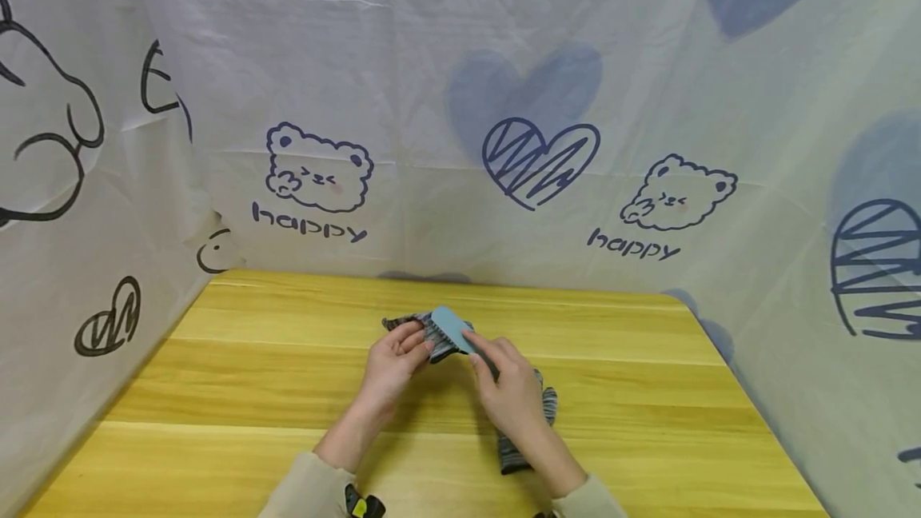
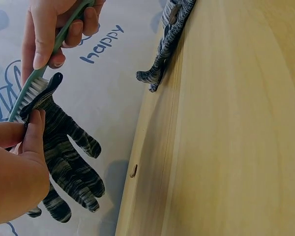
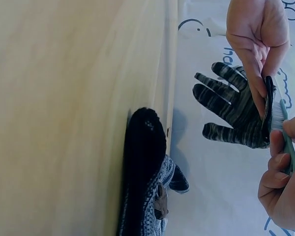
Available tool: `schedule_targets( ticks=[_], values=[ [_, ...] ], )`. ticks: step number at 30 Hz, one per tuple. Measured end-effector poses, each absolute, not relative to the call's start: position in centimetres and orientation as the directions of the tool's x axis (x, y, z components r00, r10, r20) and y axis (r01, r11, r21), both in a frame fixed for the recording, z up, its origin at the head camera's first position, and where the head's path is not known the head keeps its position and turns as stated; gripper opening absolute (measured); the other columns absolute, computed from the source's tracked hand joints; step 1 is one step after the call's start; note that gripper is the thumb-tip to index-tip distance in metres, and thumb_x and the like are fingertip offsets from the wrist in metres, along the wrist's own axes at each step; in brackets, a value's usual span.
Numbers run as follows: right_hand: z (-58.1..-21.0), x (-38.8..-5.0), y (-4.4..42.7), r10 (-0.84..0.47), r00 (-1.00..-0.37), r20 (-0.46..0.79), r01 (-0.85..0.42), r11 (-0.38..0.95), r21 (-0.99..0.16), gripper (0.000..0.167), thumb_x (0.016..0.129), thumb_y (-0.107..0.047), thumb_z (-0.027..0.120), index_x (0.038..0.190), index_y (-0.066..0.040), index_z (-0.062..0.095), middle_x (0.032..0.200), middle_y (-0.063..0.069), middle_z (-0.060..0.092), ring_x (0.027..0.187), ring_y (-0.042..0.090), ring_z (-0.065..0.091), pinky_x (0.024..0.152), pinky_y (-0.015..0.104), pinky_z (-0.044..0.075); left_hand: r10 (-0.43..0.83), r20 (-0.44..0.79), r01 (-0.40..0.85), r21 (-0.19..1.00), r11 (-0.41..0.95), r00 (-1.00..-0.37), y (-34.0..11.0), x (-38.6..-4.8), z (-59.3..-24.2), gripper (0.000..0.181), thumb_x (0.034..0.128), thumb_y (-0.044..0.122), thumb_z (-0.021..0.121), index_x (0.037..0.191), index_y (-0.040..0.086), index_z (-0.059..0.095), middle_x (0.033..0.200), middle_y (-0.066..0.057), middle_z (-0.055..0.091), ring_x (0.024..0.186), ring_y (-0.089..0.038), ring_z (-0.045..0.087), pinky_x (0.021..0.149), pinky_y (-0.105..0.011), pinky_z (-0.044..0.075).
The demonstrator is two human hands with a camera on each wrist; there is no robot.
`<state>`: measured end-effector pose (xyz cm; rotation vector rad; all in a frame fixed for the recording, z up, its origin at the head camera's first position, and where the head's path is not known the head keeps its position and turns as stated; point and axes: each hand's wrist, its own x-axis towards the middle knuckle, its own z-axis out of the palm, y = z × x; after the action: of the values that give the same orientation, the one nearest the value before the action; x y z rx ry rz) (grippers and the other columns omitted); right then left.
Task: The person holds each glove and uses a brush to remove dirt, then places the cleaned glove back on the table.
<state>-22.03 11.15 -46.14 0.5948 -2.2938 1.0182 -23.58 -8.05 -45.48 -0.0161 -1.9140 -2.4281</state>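
Observation:
Above the table, my left hand pinches the dark cuff of a grey-and-black knit glove between thumb and fingers. The glove's fingers hang away from the cuff, as the left wrist view shows. My right hand grips a blue-green brush by its handle, one finger stretched along its back. Its white bristles touch the glove's cuff in the right wrist view. A second matching glove lies on the table, partly hidden beneath my right forearm; a brownish patch shows on it.
The yellow wood-grain table spreads under both hands. White cloth printed with bears and hearts hangs behind it and at both sides. A small dark mark sits near the table's edge in the left wrist view.

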Motion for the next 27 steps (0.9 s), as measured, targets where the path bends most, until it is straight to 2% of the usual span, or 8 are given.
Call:
schedule_targets(
  ticks=[5,11,15,20,23,27],
  values=[
    [-46.1,-22.0,11.3,-0.157,-0.753,0.639,-0.579,0.621,-0.529,0.036,0.100,-0.013,0.071,0.135,-0.021,0.072,0.096,0.001,0.068,0.064,0.005,0.046,0.053,0.022,0.039,-0.030,0.040,0.045,0.973,-0.225,-0.999,-8.0,-23.6,-45.5,0.048,0.0987,-0.006,0.062,0.144,-0.017,0.048,0.139,-0.035,0.058,0.107,-0.013,0.068,0.078,-0.019,0.057],
    [-46.1,-22.0,11.4,-0.140,-0.761,0.633,-0.553,0.650,-0.522,0.035,0.100,-0.014,0.071,0.135,-0.021,0.072,0.097,0.001,0.068,0.063,0.005,0.045,0.052,0.022,0.038,-0.027,0.035,0.040,0.977,-0.208,-0.999,-7.9,-23.6,-45.5,0.048,0.0991,-0.006,0.062,0.144,-0.016,0.049,0.139,-0.034,0.058,0.110,-0.017,0.067,0.079,-0.019,0.057],
    [-46.2,-22.1,11.6,-0.125,-0.762,0.636,-0.542,0.661,-0.519,0.035,0.101,-0.014,0.069,0.137,-0.018,0.070,0.096,0.002,0.067,0.064,0.006,0.047,0.052,0.022,0.040,-0.019,0.037,0.040,0.978,-0.206,-0.999,-7.8,-23.6,-45.6,0.048,0.0989,-0.007,0.061,0.144,-0.016,0.048,0.141,-0.036,0.056,0.118,-0.025,0.065,0.079,-0.019,0.057],
    [-46.1,-22.9,12.7,-0.042,-0.774,0.632,-0.498,0.657,-0.566,0.038,0.100,-0.010,0.070,0.137,-0.012,0.069,0.097,0.009,0.069,0.066,0.012,0.051,0.054,0.025,0.041,-0.014,0.033,0.035,0.979,-0.202,-0.999,-8.0,-23.4,-45.5,0.052,0.1003,-0.007,0.059,0.148,-0.017,0.042,0.147,-0.038,0.048,0.134,-0.040,0.053,0.084,-0.020,0.056],
    [-45.9,-23.3,13.3,0.002,-0.788,0.616,-0.476,0.632,-0.612,0.038,0.099,-0.009,0.070,0.138,-0.011,0.069,0.098,0.011,0.070,0.065,0.014,0.049,0.054,0.026,0.040,-0.028,0.017,0.022,0.978,-0.208,-0.999,-8.2,-23.3,-45.4,0.053,0.1011,-0.006,0.058,0.150,-0.017,0.039,0.149,-0.038,0.045,0.137,-0.042,0.050,0.086,-0.020,0.056],
    [-45.5,-23.4,13.6,0.005,-0.805,0.593,-0.474,0.596,-0.649,0.038,0.101,-0.011,0.069,0.140,-0.013,0.068,0.104,0.011,0.071,0.072,0.017,0.055,0.060,0.028,0.045,-0.023,0.012,0.016,0.978,-0.208,-1.000,-8.4,-23.4,-45.3,0.054,0.1012,-0.006,0.058,0.150,-0.017,0.038,0.150,-0.038,0.044,0.138,-0.042,0.048,0.089,-0.021,0.056]
  ],
)
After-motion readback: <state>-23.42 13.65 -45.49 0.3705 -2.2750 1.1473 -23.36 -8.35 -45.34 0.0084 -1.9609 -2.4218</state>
